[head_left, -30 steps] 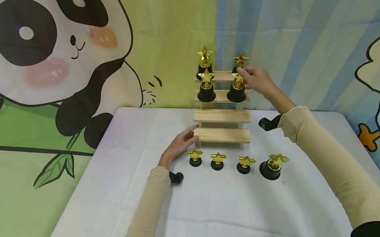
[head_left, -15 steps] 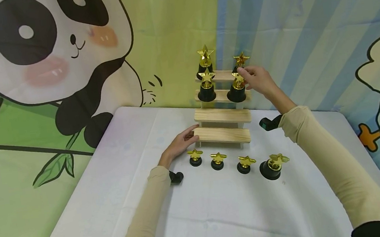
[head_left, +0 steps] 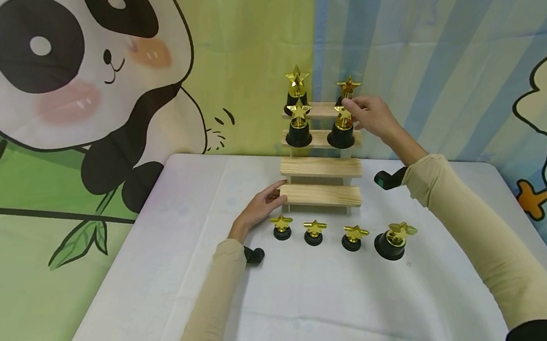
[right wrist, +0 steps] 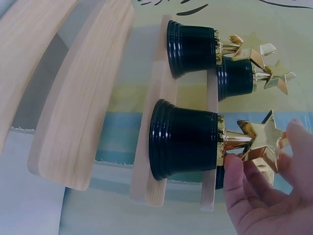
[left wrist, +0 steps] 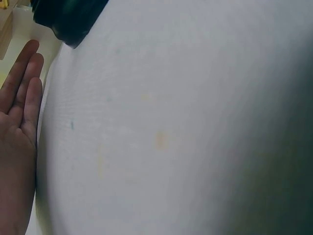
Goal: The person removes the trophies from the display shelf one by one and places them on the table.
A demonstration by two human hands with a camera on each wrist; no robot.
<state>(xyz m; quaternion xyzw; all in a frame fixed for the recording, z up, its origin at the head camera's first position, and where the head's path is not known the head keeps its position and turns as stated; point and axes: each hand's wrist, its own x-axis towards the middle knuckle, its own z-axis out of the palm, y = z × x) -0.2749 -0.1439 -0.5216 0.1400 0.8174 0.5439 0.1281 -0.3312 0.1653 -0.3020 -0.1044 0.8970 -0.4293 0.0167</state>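
My right hand (head_left: pixel 374 116) pinches the gold star of a star trophy (right wrist: pixel 186 142) with a black base, which stands upright at the right of the second-highest step. On that step's left stands a similar trophy (head_left: pixel 298 134). Two more, a left trophy (head_left: pixel 296 83) and a partly hidden right trophy (head_left: pixel 347 85), are on the top step. My left hand (head_left: pixel 257 208) rests at the left end of the lowest step of the wooden tiered stand (head_left: pixel 320 194). Its visible fingers (left wrist: pixel 33 103) lie straight in the left wrist view.
In front of the stand, a row of smaller trophies (head_left: pixel 313 234) and one larger trophy (head_left: pixel 390 244) stands on the white table (head_left: pixel 288 308). A printed cloth backdrop (head_left: pixel 241 57) rises close behind the stand. Dark wrist-camera parts (head_left: pixel 254 256) stick out near the left wrist.
Both hands keep their places, and the trophies and stand have not moved. Only a very slight shift of the head view shows.
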